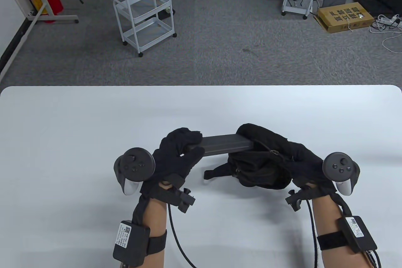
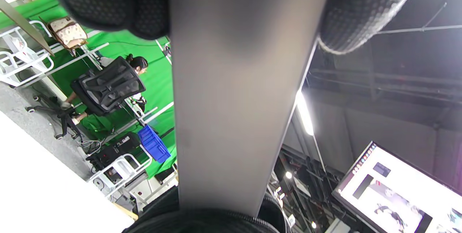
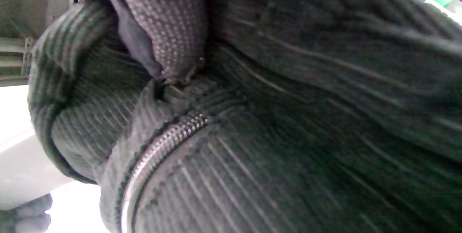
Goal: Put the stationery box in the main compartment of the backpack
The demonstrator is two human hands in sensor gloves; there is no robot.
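A long dark grey stationery box [image 1: 225,144] lies level above the white table [image 1: 94,123]. My left hand [image 1: 183,150] grips its left end. Its right end sits at the mouth of a black corduroy backpack [image 1: 260,167]. My right hand [image 1: 298,162] grips the backpack's upper edge and holds the opening up. In the left wrist view the box [image 2: 238,99] runs down from my fingertips [image 2: 115,5] to the backpack's rim [image 2: 202,222]. In the right wrist view my fingers [image 3: 173,27] pinch the ribbed fabric [image 3: 288,135] beside a zipper [image 3: 162,146].
A backpack strap [image 1: 216,173] trails left on the table under the box. Beyond the table's far edge, white trolleys [image 1: 144,19] and a cardboard box [image 1: 345,16] stand on the grey carpet.
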